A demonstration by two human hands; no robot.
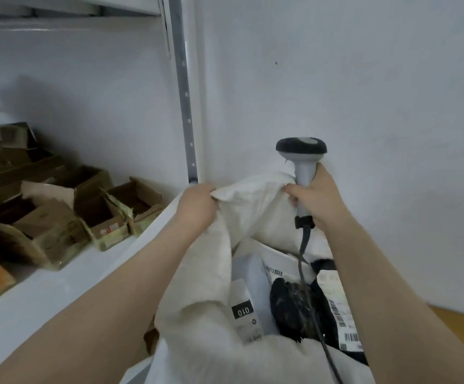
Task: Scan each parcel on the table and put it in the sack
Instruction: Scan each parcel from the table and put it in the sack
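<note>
White cloth makes up the sack [253,206], whose mouth is held open between the two hands, which are kept apart on opposite sides of its rim. The rim is gripped by the left hand [197,202], with fingers curled over the fabric. The right hand [318,199] is clamped round the grey handle of the scanner [303,159], and the rim is caught under the same fingers. The scanner is held upright, dark head uppermost, and its cable [303,245] is trailed down across the open mouth.

Parcels are seen lying inside the sack. A white box [240,296] is marked with a black patch printed "010", seen upside down; the smaller print below it is blurred. Beside it a black parcel [291,309] is laid, and a white label [336,303] with barcodes is seen at its right; the text cannot be read. A further barcode strip is carried by a white mailer [283,259] behind.

At the left, open cartons [98,195] are stacked on a white shelf [59,286]. A perforated grey upright [182,92] is fixed against the wall [364,79].
</note>
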